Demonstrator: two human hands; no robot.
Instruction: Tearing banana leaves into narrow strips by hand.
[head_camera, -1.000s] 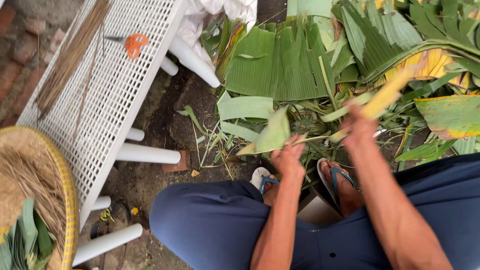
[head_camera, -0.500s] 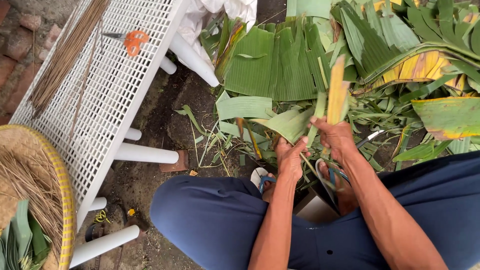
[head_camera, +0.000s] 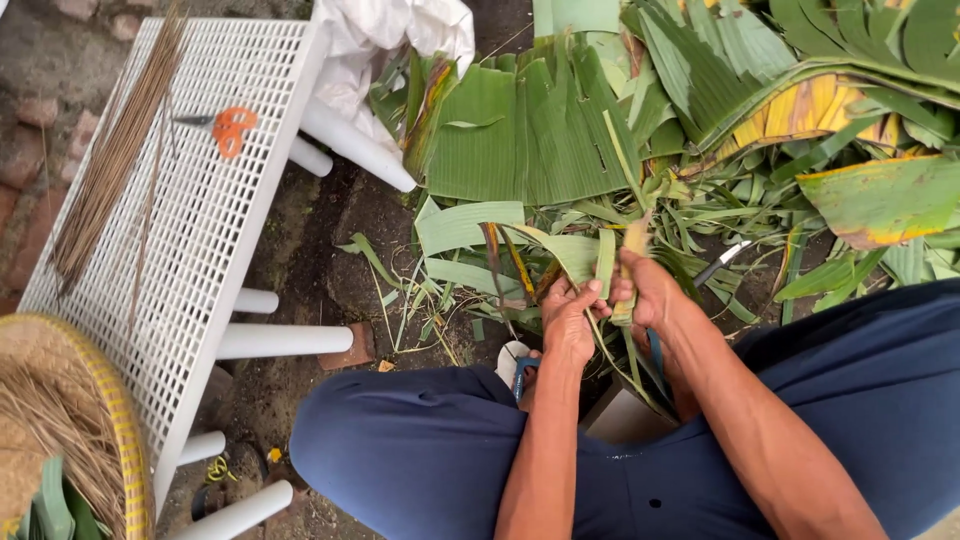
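Note:
My left hand (head_camera: 570, 318) and my right hand (head_camera: 650, 292) are close together in front of my knees, both closed on a folded strip of banana leaf (head_camera: 606, 262). The strip is green with a yellowed tip that sticks up between my hands. Loose leaf ends trail down from my right hand toward my feet. A big pile of banana leaves (head_camera: 540, 140) lies on the ground just beyond my hands. I sit with dark blue trousers (head_camera: 420, 460) on both legs.
A white perforated plastic table (head_camera: 200, 230) stands at the left, carrying orange-handled scissors (head_camera: 228, 128) and a bundle of thin sticks (head_camera: 110, 160). A woven basket (head_camera: 60, 430) with dry fibres sits at bottom left. White plastic sheeting (head_camera: 400, 30) lies beyond the table. A knife (head_camera: 725, 262) lies among the leaves.
My right hand has swung the yellow-tipped leaf strip from far right in toward my left hand and lowered it. Both hands now grip it together, folded tighter.

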